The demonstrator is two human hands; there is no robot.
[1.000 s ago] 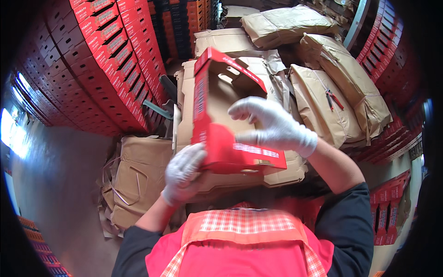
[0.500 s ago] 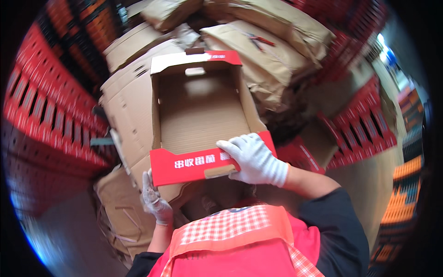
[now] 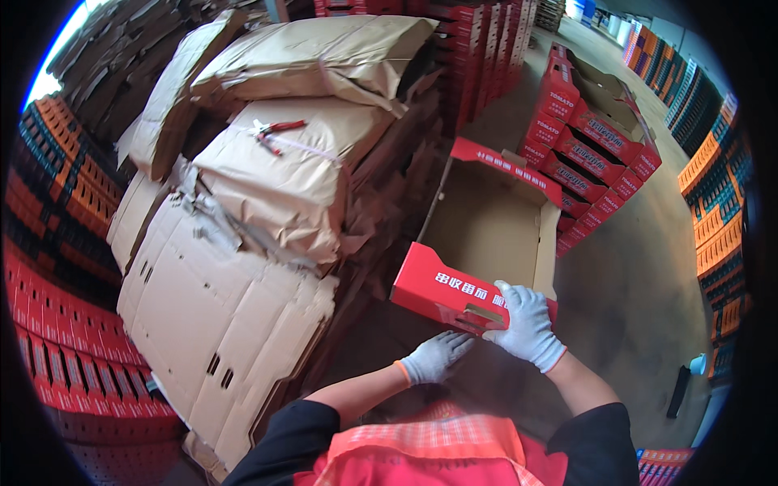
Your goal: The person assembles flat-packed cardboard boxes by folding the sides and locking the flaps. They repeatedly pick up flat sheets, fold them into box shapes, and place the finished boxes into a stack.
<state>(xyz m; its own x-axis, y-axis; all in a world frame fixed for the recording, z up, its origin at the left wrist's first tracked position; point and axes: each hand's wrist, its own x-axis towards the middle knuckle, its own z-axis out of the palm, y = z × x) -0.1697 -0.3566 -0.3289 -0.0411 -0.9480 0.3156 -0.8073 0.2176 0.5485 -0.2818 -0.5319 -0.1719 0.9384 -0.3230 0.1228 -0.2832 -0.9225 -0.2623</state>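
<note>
A red cardboard carton (image 3: pixel 486 223), open at the top with a plain brown inside, is tilted in the air in front of me. My right hand (image 3: pixel 527 328), in a white knit glove, is closed over the carton's near wall at its right end. Just below that wall is my left hand (image 3: pixel 438 358), also gloved. Its fingers stretch out toward the carton's lower edge, and whether they touch it I cannot tell. Beyond the carton's far right side stands a stack of similar red cartons (image 3: pixel 600 150).
Flat brown cardboard sheets (image 3: pixel 219 316) are piled at my left. Behind them lie paper-wrapped bundles (image 3: pixel 284 170), with red-handled pliers (image 3: pixel 275 134) on one. Red cartons (image 3: pixel 89 364) rise at far left, orange and dark crates (image 3: pixel 709 219) at far right. Concrete floor (image 3: pixel 624 316) lies between.
My view has turned to the right. The carton has swung from over the cardboard sheets to beside the red stack, still in my right hand. My left hand has moved from its left corner to below it.
</note>
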